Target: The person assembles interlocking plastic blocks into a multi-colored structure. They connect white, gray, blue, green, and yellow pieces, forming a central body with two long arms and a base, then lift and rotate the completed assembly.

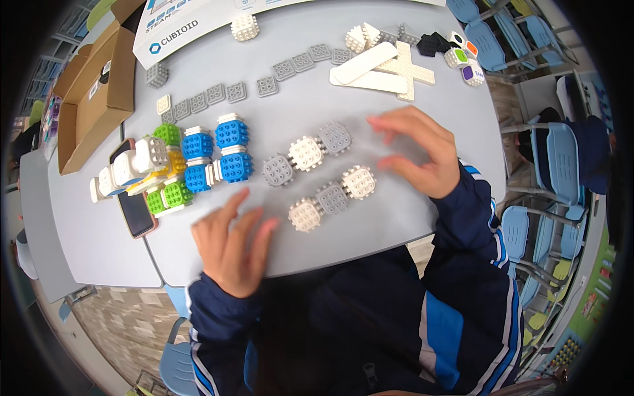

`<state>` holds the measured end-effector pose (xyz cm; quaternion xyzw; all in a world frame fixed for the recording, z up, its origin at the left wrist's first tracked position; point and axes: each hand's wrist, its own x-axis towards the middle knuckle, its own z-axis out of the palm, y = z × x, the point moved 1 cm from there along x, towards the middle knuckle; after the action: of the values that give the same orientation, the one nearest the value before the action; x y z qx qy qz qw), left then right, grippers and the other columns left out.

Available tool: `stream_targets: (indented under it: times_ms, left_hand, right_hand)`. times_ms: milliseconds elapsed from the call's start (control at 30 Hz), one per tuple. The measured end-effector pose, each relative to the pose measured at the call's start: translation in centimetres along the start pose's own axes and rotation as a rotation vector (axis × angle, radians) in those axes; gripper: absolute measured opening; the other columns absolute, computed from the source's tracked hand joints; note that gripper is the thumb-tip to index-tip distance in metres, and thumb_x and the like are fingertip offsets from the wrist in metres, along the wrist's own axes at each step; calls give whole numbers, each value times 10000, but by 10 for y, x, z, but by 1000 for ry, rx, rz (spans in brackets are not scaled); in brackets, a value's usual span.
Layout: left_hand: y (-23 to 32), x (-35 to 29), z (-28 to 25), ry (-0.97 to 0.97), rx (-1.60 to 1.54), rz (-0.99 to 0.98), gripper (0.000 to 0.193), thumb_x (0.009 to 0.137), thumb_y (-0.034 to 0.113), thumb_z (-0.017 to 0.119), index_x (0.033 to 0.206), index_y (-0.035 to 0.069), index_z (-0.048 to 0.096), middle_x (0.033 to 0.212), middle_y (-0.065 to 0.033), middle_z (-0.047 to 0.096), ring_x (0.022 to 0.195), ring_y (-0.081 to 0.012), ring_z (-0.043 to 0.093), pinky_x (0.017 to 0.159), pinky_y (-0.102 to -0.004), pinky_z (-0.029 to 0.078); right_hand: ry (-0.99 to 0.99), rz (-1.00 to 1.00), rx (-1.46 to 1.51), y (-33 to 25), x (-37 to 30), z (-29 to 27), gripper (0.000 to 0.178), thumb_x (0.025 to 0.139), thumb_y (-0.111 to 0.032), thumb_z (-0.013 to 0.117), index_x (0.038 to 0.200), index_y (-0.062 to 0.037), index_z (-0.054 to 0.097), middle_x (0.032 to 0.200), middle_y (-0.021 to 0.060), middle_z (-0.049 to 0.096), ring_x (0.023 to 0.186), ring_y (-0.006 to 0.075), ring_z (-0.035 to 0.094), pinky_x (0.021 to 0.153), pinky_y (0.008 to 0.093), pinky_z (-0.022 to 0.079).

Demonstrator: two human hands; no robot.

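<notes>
Two short rows of studded cube blocks lie on the grey table between my hands. The far row (306,153) has a white cube between two grey ones; the near row (332,198) has a grey cube between two white ones. My left hand (234,243) hovers by the near row's left end, fingers apart and holding nothing. To the right of both rows, my right hand (421,150) is also open, with thumb and fingers spread. Beyond my left hand stands a joined build of blue cubes (232,150), green cubes (176,193) and white pieces (150,154).
Flat grey connector plates (266,86) run in a line across the table. Long white bars (373,64) and several loose cubes (456,58) sit at the far right. A phone (137,216), an open cardboard box (96,99) and a large white box (198,33) are also there.
</notes>
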<state>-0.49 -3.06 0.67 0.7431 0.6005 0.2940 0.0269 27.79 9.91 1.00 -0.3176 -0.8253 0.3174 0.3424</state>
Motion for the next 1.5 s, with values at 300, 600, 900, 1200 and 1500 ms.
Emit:
stream_targets:
  times_ms: [300,600,900,1200,1500]
  left_hand:
    - [22,-18,20,-29,-241,-143,485,671,66,865,1120,8,692,1070,-117,686,902,-281,601,812,-364,467]
    - [19,-11,23,-14,-263,-106,443,678,32,845,1099,15,709,1023,-96,692,875,-263,597,794,-353,451]
    - [24,-11,23,-10,-257,-116,422,700,1,827,1104,-10,706,1009,-120,683,857,-272,602,781,-351,462]
    - [24,-13,25,15,-286,-105,422,699,-7,824,1102,-7,699,1012,-116,676,848,-268,610,763,-349,455]
    - [25,-12,20,-21,-323,-169,323,801,23,765,1109,-29,682,1007,-160,681,881,-297,620,814,-341,481]
  right_hand:
    - [-169,-121,-31,6,-17,14,514,636,-168,904,1098,-26,728,988,93,645,773,211,588,661,305,468]
    - [-147,-128,-61,5,-14,13,485,648,-175,897,1079,-26,736,983,92,646,744,204,565,637,299,449]
    - [-160,-159,-41,5,-17,16,498,668,-168,888,1113,-25,715,990,95,633,744,213,557,638,313,441]
    - [-191,-135,-50,2,-17,14,500,735,-156,841,1201,-64,681,1007,85,596,804,225,583,709,329,491]
    - [-215,-66,-16,-1,-15,12,563,742,-176,840,1264,-78,652,1024,91,617,852,244,593,739,336,504]
